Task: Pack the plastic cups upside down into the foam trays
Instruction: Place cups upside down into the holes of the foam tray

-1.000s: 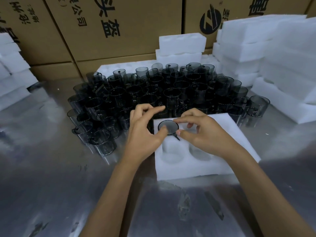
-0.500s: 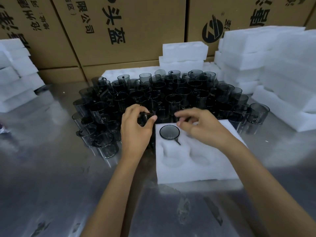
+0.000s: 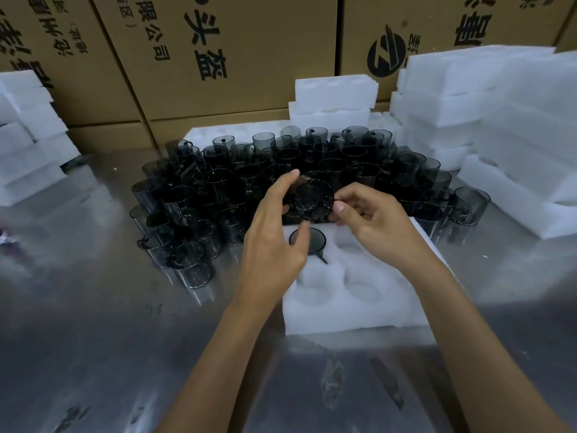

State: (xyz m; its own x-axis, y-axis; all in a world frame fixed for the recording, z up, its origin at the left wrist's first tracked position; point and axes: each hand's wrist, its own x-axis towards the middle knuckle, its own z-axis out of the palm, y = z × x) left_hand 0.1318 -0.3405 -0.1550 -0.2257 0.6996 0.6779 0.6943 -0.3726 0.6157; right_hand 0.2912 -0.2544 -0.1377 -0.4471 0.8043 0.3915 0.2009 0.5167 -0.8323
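Held cup (image 3: 313, 200) above tray (image 3: 352, 304), gripped by left hand (image 3: 274, 248) and pinched at the rim by right hand (image 3: 374, 223), over the far-left pocket's seated cup (image 3: 307, 240), beside the pile (image 3: 281, 173).

Two bare forearms come up from the bottom edge, each ending in a bare hand. The left hand (image 3: 272, 245) and the right hand (image 3: 379, 225) wear no gloves. The forearms are uncovered as far down as the frame shows. The arms are slim and taper toward narrow wrists. The fingernails are short and unpainted, plainest on the right thumb (image 3: 338, 208), where a pale, trimmed nail shows. Knuckles and tendons stand out on the backs of both hands.
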